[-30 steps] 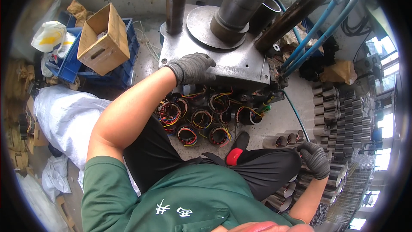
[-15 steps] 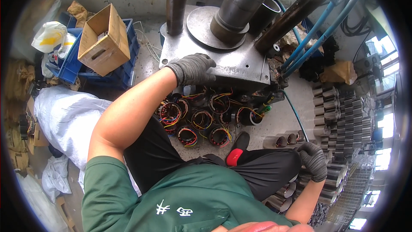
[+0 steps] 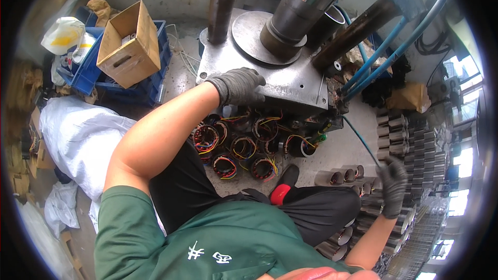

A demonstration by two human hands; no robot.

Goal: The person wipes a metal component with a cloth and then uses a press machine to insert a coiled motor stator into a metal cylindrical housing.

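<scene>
My left hand (image 3: 237, 85), in a grey knit glove, lies at the front edge of the metal press bed (image 3: 218, 65). Its fingers are stretched out, and nothing shows in them. Above the bed, a shiny ram (image 3: 293, 15) comes down onto a round steel plate (image 3: 246, 36). Off to the right, my gloved right hand (image 3: 392, 186) is closed around the end of a thin blue-green lever rod (image 3: 362, 141), which runs back to the press's right corner. The fingers of that hand are slightly blurred.
Several wound stators (image 3: 244, 148) with coloured wires stand on the floor under the press front. Rows of metal cylinders (image 3: 397, 135) fill the right side. A cardboard box (image 3: 129, 65) sits on blue crates (image 3: 161, 67) at left, near a white sack (image 3: 83, 135). Blue hoses (image 3: 384, 52) hang at right.
My right hand has moved a little forward and to the right, and the rod's end has shifted with it. My left hand stays at the bed edge. The view has shifted slightly.
</scene>
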